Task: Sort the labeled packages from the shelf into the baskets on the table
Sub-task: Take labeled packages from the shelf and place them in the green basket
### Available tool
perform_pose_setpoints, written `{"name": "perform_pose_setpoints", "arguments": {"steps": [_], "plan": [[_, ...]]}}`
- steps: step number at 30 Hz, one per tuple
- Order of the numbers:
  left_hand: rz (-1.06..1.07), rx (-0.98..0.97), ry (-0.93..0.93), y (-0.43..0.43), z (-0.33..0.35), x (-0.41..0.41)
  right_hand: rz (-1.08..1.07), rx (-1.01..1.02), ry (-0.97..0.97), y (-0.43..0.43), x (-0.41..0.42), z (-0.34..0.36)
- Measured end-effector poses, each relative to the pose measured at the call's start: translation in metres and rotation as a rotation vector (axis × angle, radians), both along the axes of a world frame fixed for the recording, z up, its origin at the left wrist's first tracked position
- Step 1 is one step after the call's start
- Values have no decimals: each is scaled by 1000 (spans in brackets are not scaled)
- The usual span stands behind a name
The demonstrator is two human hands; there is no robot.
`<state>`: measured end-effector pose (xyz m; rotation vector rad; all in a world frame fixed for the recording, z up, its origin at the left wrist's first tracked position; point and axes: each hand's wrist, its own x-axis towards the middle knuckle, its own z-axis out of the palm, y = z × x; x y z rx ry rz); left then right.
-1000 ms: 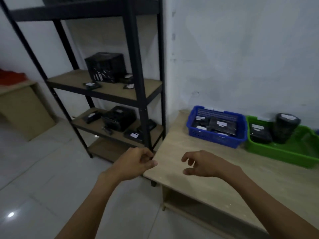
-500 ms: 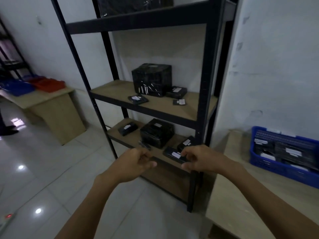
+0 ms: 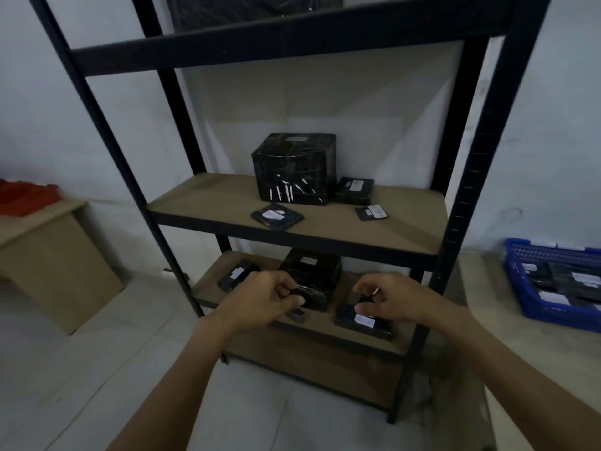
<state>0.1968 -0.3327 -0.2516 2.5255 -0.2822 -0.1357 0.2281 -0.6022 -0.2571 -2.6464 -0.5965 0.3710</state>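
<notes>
Middle shelf free at 9 o'clock of big box; right post blocks 3 o'clock side.

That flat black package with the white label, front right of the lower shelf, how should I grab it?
Take the flat package across its near and far long edges, thumb in front, coming from above with the right hand over it. It lies flat by the open front edge of the lower shelf, so both edges look reachable.
</notes>
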Motion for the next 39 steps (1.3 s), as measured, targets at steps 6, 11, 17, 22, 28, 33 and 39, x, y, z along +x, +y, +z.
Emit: {"name": "perform_pose_setpoints", "arguments": {"steps": [6,11,17,22,28,33,39], "plan": [[-1,-15,-29,30,-9,73,-70,61,11,33,71,-5],[21,-62,4,64,-11,123,-136,171,-11,72,123,-11],[92,-86,-17,105,-14,175,-263,281,-19,117,171,-17],[65,-113,-63,130,-20,223,-390,328,-83,146,203,-14],[15,49,-174,155,-42,280,-243,213,-113,176,238,-16],[3,83,-148,168,-58,305,-246,-127,-208,191,246,-22],[-54,66,-189,166,-68,322,-540,-461,-365,212,231,-23]]}}
